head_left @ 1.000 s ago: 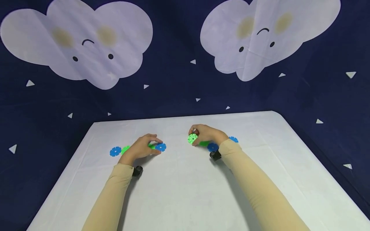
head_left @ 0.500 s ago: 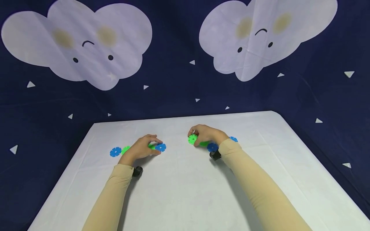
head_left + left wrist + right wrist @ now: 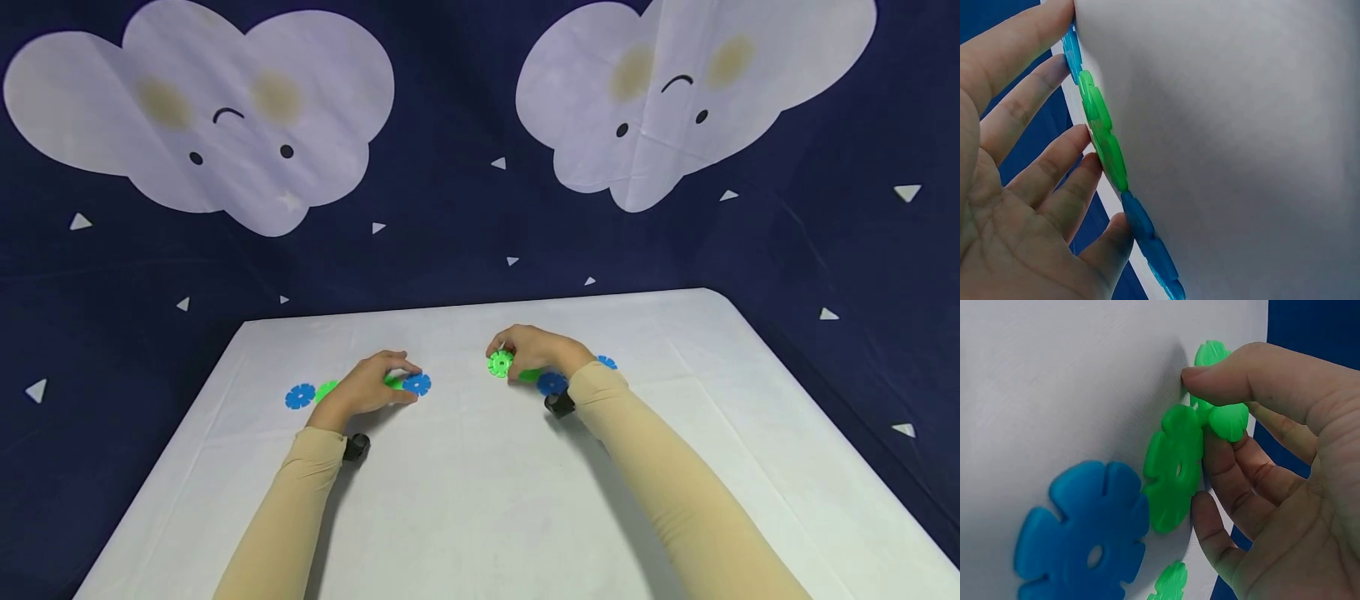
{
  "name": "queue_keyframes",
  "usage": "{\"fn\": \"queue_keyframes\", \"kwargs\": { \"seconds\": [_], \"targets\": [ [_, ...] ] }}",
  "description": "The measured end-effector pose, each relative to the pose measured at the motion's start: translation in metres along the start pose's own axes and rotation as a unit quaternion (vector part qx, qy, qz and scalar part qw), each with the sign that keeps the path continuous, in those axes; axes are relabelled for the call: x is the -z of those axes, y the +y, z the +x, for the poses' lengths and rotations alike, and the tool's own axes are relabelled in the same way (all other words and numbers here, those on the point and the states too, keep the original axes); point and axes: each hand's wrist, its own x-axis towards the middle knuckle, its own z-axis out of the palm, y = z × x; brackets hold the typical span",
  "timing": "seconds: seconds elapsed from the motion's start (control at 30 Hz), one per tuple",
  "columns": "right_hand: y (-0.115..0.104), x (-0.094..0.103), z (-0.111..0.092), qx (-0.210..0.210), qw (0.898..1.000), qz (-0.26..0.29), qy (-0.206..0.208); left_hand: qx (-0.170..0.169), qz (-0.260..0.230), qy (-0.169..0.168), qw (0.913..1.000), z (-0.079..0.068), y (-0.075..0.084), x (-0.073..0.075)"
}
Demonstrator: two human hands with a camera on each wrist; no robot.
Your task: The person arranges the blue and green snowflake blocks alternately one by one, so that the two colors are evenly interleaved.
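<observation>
a navy backdrop [image 3: 442, 179] with two pale clouds [image 3: 322, 79] and small white triangles [image 3: 907, 192] rises behind a white table [image 3: 465, 500].

Free lane between inner blue disc [image 3: 412, 384] and inner green disc [image 3: 496, 367].

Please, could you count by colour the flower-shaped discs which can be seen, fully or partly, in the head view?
Blue discs: 4
Green discs: 4
Total: 8 in sight there; the left hand and the right hand may hide more.
</observation>
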Motion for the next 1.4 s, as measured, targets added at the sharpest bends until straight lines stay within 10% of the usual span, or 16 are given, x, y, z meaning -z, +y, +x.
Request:
{"fn": "queue_keyframes", "kwargs": {
  "seconds": [0.87, 1.4],
  "targets": [
    [-0.009, -0.003, 0.004, 0.047, 0.994, -0.092, 0.035, 0.005, -0.003, -0.001, 1.0, 0.0, -0.002, 0.001],
    [-0.013, -0.007, 0.009, 0.101, 0.993, -0.025, 0.052, 0.002, -0.005, -0.001, 1.0, 0.0, -0.005, 0.001]
  ]
}}
